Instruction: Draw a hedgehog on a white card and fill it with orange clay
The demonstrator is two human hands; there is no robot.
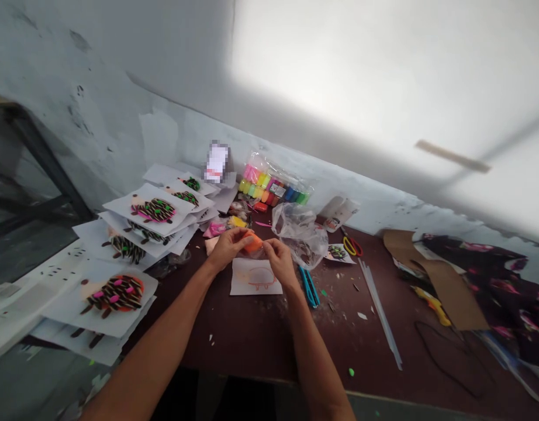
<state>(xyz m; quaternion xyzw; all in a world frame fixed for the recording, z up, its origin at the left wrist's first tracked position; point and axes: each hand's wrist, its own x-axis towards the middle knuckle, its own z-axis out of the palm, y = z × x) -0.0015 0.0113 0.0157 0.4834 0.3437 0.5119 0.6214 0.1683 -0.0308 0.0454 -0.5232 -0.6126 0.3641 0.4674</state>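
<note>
My left hand (229, 250) is closed on a packet of orange modelling clay (253, 242), thumb and fingers at its left side. My right hand (279, 261) pinches at the right side of the packet, where its see-through wrapping seems to be; the fingertips are small and partly blurred. Just below both hands lies a white sheet of paper (247, 287) with a hedgehog outline drawn on it in orange. Pink clay (216, 228) and yellow clay (237, 222) lie beyond my left hand. A crumpled clear plastic bag (301, 234) sits beyond my right hand.
Stacked hedgehog pictures (116, 204) cover the table's left side. A pack of coloured clay (276, 184) leans against the wall near a phone (216, 162). Rightward are a teal cutter (308, 287), scissors (352, 245), glue sticks (381, 316) and a yellow glue gun (432, 304) with a cord.
</note>
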